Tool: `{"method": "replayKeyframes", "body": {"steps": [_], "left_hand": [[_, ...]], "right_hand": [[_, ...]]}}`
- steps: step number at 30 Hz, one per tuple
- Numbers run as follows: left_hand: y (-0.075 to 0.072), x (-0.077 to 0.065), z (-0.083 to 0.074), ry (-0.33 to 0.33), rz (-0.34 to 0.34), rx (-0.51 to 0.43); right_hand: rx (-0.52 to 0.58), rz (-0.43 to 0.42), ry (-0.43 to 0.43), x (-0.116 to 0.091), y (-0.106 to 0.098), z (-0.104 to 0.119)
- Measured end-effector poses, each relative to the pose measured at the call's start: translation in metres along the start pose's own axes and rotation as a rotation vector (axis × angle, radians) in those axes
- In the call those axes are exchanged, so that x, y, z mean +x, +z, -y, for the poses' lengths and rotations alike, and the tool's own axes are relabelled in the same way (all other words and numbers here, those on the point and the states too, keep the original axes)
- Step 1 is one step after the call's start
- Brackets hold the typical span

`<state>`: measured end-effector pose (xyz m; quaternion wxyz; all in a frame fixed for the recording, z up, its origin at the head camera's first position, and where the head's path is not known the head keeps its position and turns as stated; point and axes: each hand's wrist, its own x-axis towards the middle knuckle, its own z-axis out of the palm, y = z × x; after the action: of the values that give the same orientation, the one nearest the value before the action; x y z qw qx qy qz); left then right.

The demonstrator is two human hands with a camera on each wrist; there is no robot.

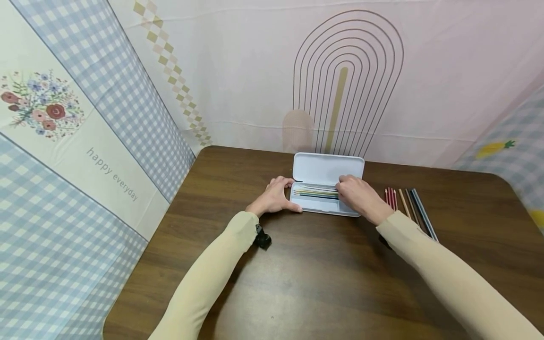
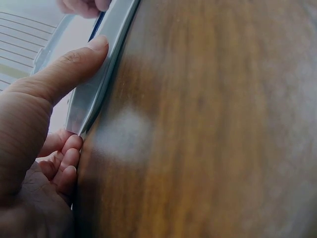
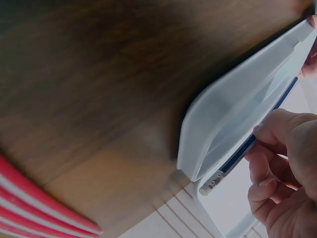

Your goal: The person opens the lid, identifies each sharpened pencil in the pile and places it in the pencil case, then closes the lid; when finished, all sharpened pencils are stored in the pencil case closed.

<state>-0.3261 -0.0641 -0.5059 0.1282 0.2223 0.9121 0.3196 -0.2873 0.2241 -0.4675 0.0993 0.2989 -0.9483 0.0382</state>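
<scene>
A white pencil case (image 1: 318, 205) lies on the table with its lid (image 1: 329, 168) raised at the back. Several pencils (image 1: 314, 193) lie in its rear compartment. My left hand (image 1: 275, 196) grips the case's left end, thumb (image 2: 74, 67) on the front rim and fingers around the far side. Over the right half of the case, my right hand (image 1: 359, 194) pinches a dark blue pencil (image 3: 240, 152) between thumb and fingers. Its metal band and white eraser (image 3: 210, 185) stick out toward the case's right end. The pencil's other end is hard to make out.
To the right of the case lie several red pencils (image 1: 390, 196), partly behind my right forearm. Beside them are a tan pencil (image 1: 403, 200) and several dark and blue-grey pencils (image 1: 421, 210). A patterned cloth (image 1: 246, 85) hangs behind the brown table (image 1: 314, 283).
</scene>
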Motion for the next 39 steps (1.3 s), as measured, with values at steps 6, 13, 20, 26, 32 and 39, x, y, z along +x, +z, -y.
{"method": "replayKeyframes", "body": {"steps": [6, 13, 20, 26, 32, 39], "left_hand": [[0.001, 0.001, 0.001, 0.003, -0.005, -0.005], [0.0, 0.0, 0.0, 0.012, -0.013, 0.003], [0.0, 0.0, 0.001, 0.022, -0.009, 0.004], [0.0, 0.001, 0.001, 0.025, -0.011, 0.004], [-0.001, -0.001, 0.0, 0.012, -0.012, -0.004], [0.0, -0.001, -0.001, 0.008, -0.012, -0.002]], "right_hand": [[-0.035, -0.006, -0.026, 0.009, 0.005, 0.003], [-0.096, -0.001, -0.054, 0.014, 0.009, 0.005], [-0.127, 0.033, -0.05, 0.016, 0.012, 0.005], [-0.168, 0.042, -0.061, 0.018, 0.011, 0.004], [-0.168, 0.075, -0.075, 0.019, 0.01, 0.004], [-0.202, 0.08, -0.091, 0.018, 0.009, 0.004]]}}
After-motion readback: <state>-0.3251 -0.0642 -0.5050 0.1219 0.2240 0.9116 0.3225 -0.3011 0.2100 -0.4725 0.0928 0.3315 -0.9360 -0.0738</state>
